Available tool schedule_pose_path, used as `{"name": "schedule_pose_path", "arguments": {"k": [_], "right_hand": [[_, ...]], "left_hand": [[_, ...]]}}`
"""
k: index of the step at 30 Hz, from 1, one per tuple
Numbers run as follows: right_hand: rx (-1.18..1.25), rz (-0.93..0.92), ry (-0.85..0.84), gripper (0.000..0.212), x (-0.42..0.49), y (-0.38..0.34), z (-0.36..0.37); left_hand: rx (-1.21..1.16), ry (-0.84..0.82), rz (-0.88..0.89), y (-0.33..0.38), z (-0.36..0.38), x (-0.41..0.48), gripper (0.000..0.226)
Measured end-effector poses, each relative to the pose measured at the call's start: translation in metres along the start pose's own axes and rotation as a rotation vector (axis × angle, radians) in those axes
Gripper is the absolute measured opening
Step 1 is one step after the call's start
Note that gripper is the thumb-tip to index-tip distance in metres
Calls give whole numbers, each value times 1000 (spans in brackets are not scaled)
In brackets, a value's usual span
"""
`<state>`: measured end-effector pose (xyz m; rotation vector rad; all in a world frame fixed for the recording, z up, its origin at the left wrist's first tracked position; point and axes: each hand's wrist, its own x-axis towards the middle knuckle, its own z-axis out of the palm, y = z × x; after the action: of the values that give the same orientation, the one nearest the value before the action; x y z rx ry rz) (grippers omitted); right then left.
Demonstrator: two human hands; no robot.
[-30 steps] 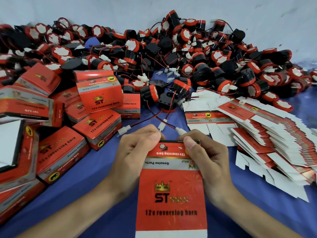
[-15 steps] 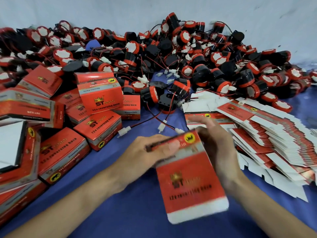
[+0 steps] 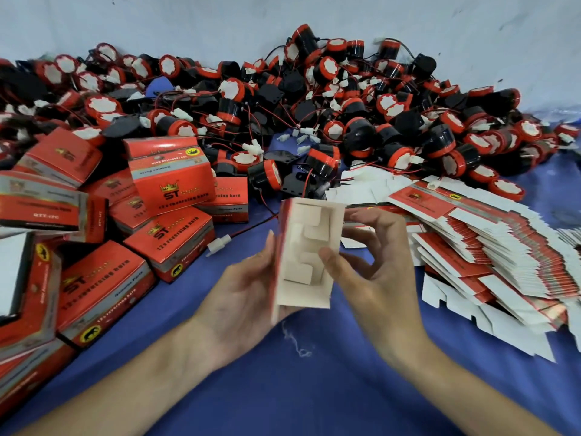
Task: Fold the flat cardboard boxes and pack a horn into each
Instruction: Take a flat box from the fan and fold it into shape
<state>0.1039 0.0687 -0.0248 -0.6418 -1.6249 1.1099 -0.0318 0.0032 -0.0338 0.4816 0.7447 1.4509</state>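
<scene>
A red cardboard box (image 3: 309, 247) is up off the blue cloth between both hands, its open end facing me so the white inside and the folded bottom flaps show. My left hand (image 3: 242, 297) holds its left side, thumb along the edge and fingers hidden behind. My right hand (image 3: 377, 278) pinches the right wall, thumb inside and fingers curled behind. A big pile of black-and-red horns (image 3: 358, 136) with red wires lies beyond the box; the nearest horn (image 3: 265, 176) is just behind it. Flat red-and-white boxes (image 3: 471, 247) lie fanned out on the right.
Closed red boxes (image 3: 169, 177) are heaped at the left, reaching to the near left edge. A loose white connector (image 3: 218, 247) on a red wire lies just left of the held box. Blue cloth (image 3: 314, 388) covers the table; a pale wall (image 3: 283, 20) runs behind the pile.
The box was flat with its printed red face toward me a second ago. It has been swung round and opened out, so its white inside now faces me, and both hands have shifted to its sides.
</scene>
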Motion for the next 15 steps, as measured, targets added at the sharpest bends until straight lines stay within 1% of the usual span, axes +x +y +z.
{"name": "schedule_pose_path", "arguments": {"k": [1, 2, 3, 4, 5, 8, 9, 11, 12, 13, 14, 15], "right_hand": [[31, 53, 17, 39, 2, 2, -1], [45, 88, 22, 41, 2, 5, -2], [49, 112, 18, 43, 3, 5, -3], [33, 120, 4, 44, 3, 6, -2], [17, 118, -10, 43, 2, 7, 0], [-48, 105, -58, 42, -2, 10, 3], [-72, 110, -75, 41, -1, 9, 2], [-125, 126, -82, 39, 4, 8, -3], [-110, 144, -62, 38, 7, 7, -5], [-86, 179, -20, 35, 10, 7, -6], [-39, 238, 29, 33, 12, 9, -6], [31, 314, 64, 34, 14, 10, -4]], "left_hand": [[-8, -72, -13, -1, 0, 0, 61], [56, -56, -20, 0, 2, 0, 58], [75, -27, -14, -2, 1, 1, 48], [86, -26, -37, -3, 0, 0, 38], [86, -45, -50, 0, 4, -1, 36], [108, -81, -88, 2, 12, -4, 36], [166, -59, -74, 4, 12, -7, 35], [388, 2, 47, 5, 11, -2, 32], [534, 7, 140, 6, 12, 2, 54], [654, -16, 264, 5, 8, 2, 87], [693, -26, 343, 4, 3, 4, 108], [708, -2, 421, 4, 2, 6, 117]]}}
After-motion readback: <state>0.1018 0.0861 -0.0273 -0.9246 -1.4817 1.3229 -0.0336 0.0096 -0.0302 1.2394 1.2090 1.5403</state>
